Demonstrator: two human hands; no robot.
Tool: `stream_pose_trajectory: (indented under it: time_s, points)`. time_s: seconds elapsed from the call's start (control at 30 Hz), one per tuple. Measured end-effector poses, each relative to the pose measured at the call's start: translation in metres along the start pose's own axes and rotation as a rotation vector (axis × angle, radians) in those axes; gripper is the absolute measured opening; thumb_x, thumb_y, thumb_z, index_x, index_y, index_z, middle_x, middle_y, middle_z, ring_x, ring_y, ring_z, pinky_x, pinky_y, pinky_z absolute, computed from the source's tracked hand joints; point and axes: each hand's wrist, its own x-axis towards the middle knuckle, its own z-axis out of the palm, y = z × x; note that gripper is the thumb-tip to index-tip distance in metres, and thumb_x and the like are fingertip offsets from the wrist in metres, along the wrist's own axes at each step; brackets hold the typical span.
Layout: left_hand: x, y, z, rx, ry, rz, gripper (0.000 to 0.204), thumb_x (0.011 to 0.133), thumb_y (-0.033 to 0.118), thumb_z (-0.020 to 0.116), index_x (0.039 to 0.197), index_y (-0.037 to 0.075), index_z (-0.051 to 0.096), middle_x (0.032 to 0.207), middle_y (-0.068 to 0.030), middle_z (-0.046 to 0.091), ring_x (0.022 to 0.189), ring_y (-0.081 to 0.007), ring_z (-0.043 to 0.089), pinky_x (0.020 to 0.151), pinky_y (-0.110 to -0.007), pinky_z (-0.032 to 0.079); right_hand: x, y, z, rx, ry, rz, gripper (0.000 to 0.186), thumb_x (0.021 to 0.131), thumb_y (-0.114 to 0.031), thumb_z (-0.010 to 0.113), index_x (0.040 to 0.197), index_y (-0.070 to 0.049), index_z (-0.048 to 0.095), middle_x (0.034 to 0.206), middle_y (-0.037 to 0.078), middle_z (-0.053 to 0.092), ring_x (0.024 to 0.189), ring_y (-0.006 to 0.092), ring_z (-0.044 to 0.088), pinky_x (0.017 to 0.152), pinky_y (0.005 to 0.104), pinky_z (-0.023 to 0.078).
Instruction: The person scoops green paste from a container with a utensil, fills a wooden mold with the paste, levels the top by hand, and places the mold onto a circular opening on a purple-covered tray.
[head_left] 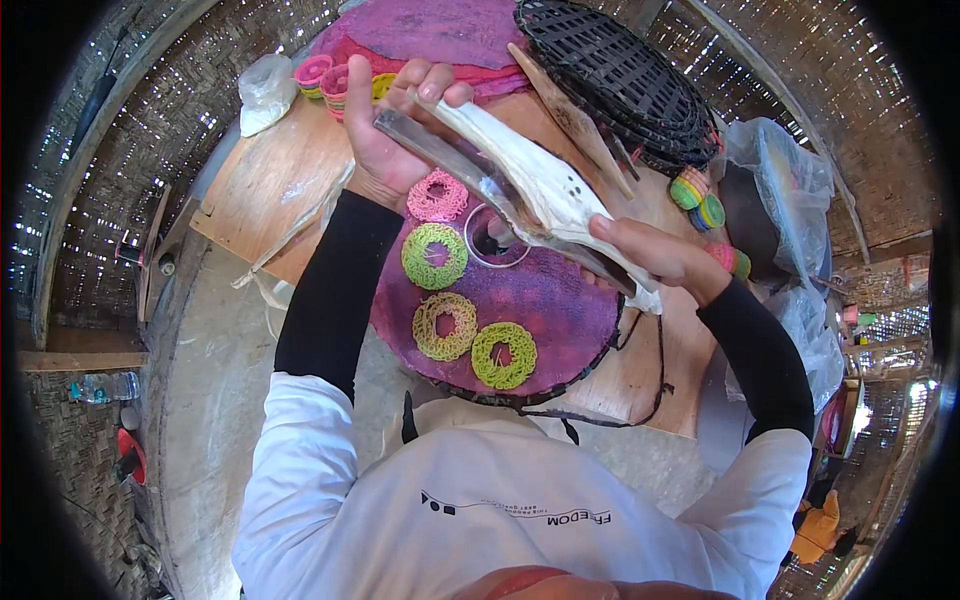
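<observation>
My left hand (392, 130) and my right hand (665, 255) hold up a long two-part wooden tool (535, 180) at its opposite ends. One half is thick and coated in white; the other is a flat grey-brown strip. My left fingers curl over the far-left end, thumb pointing up. My right hand is closed round the lower right end, its thumb on top. Below the tool lies a round tray with purple cloth (540, 310). On it rest a pink lacy ring (438, 177), a green ring (462, 258), a yellowish ring (470, 335) and a lime ring (485, 362).
A thin white hoop (471, 232) sits under the tool. Black woven trays (620, 75) are stacked at the far right, beside a wooden stick (570, 110). Small coloured cups (336, 85) and a plastic bag (266, 95) stand far left. Clear plastic (790, 170) covers things at right.
</observation>
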Motion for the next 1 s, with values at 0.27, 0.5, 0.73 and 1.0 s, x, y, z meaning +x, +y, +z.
stream_pose_trajectory:
  time_s: [0.27,0.5,0.73,1.0]
  points:
    - [-0.021,0.007,-0.020,0.034,0.151,0.082,0.030,0.089,0.040,0.046,0.072,0.016,0.046,0.065,0.0030,0.043,0.074,-0.0156,0.044,0.084,-0.038,0.036,0.029,0.001,0.003,-0.185,0.136,0.002,0.080,0.080,-0.071,0.036,0.080,0.005,0.062,0.065,0.008,0.056,0.059,0.0149,0.056,0.056,0.0281,0.045]
    - [-0.030,0.004,-0.019,0.071,0.266,0.159,0.028,0.088,0.034,0.047,0.067,0.016,0.043,0.061,0.0034,0.043,0.068,-0.0146,0.043,0.077,-0.037,0.039,0.029,0.002,0.004,-0.293,0.222,0.011,0.080,0.078,-0.071,0.041,0.072,0.006,0.062,0.055,0.007,0.054,0.051,0.0156,0.055,0.050,0.0285,0.044]
    - [-0.033,-0.018,-0.026,-0.015,0.408,0.239,0.027,0.084,0.025,0.052,0.062,0.015,0.040,0.058,0.0022,0.042,0.066,-0.0144,0.043,0.068,-0.030,0.037,0.004,-0.012,-0.001,-0.273,0.230,0.093,0.080,0.073,-0.074,0.044,0.067,0.004,0.061,0.050,0.006,0.051,0.046,0.0151,0.055,0.041,0.0279,0.042]
    - [-0.029,-0.019,-0.039,0.026,0.341,0.217,0.027,0.084,0.026,0.048,0.060,0.019,0.038,0.054,0.0064,0.038,0.061,-0.0107,0.041,0.077,-0.037,0.039,0.007,-0.017,-0.009,-0.570,0.410,0.037,0.081,0.068,-0.076,0.048,0.057,0.004,0.059,0.050,0.009,0.051,0.045,0.0189,0.054,0.046,0.0329,0.043]
